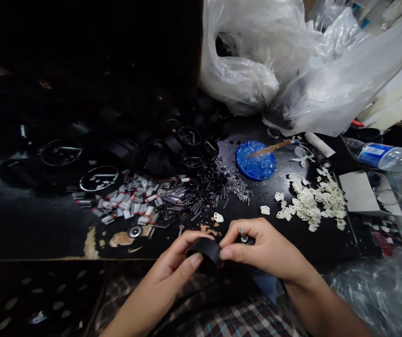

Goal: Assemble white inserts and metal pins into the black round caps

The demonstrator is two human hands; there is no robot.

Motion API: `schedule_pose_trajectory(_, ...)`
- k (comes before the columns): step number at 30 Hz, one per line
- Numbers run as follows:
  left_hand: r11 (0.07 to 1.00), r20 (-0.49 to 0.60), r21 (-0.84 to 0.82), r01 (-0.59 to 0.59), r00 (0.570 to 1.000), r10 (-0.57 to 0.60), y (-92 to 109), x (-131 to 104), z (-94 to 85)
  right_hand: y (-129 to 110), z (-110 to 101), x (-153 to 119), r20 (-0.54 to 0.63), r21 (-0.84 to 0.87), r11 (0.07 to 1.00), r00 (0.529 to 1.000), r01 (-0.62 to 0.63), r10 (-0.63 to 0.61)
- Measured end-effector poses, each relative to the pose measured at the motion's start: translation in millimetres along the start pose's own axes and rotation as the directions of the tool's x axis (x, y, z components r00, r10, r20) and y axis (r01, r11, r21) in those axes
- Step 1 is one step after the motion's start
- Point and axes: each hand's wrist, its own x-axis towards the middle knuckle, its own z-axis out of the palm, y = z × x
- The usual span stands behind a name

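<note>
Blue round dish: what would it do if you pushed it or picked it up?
The blue dish looks low and wide, so it would probably slide rather than tip. Its glossy, wet-looking coating suggests it may be slippery to touch. The brown stick reaches past the dish's edge, so that might shift if the dish were knocked.
</note>
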Motion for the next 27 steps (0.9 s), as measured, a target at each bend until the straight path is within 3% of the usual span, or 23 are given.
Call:
schedule_pose_trajectory(2, 0.989, -0.128, -0.141, -0.039, 0.992, 0.021, 0.5, 2.0, -1.0, 1.5, 5.2, 10.2, -0.091, -0.261, 0.962, 0.99, 0.08, -0.107)
schedule_pose_trajectory(3, 0.972, -0.202, -0.22, -0.075, 0.979, 0.03, 1.0, 3.0, 0.0, 3.0, 8.5, 17.0, -0.136, -0.44, 0.893, 0.976, 0.097, -0.173)
schedule_pose_trajectory(5, 0.933, -0.329, -0.321, -0.164, 0.943, 0.053, 2.2, 4.6, 3.6, 7.1, 16.0, 32.1, -0.16, -0.744, 0.664, 0.946, 0.073, -0.283)
schedule_pose_trajectory(7, 0.912, -0.382, -0.348, -0.215, 0.922, 0.071, 3.4, 5.2, 6.9, 11.5, 23.0, 46.0, -0.117, -0.893, 0.449, 0.938, 0.045, -0.327)
schedule_pose_trajectory(10, 0.904, -0.353, -0.38, -0.197, 0.934, 0.056, 4.6, 5.6, 8.8, 14.4, 28.2, 57.1, -0.084, -0.948, 0.317, 0.934, 0.032, -0.347)
schedule_pose_trajectory(12, 0.897, -0.331, -0.403, -0.183, 0.943, 0.044, 5.4, 6.9, 9.0, 13.3, 27.1, 55.9, -0.107, -0.926, 0.376, 0.932, 0.034, -0.347)
schedule_pose_trajectory(16, 0.877, -0.31, -0.439, -0.193, 0.949, 0.053, 8.0, 12.8, 12.9, 8.5, 21.8, 41.0, -0.178, -0.682, 0.724, 0.936, 0.107, -0.305)
schedule_pose_trajectory(18, 0.87, -0.295, -0.461, -0.175, 0.955, 0.035, 9.5, 15.8, 17.3, 8.0, 21.6, 33.4, -0.22, -0.57, 0.81, 0.925, 0.137, -0.311)
schedule_pose_trajectory(21, 0.86, -0.299, -0.482, -0.169, 0.954, 0.02, 10.8, 18.3, 23.8, 11.2, 24.7, 27.0, -0.277, -0.563, 0.808, 0.882, 0.174, -0.382)
schedule_pose_trajectory(27, 0.865, -0.306, -0.468, -0.181, 0.951, 0.033, 7.2, 15.7, 22.7, 14.7, 27.9, 23.0, -0.207, -0.748, 0.614, 0.791, 0.251, -0.575)
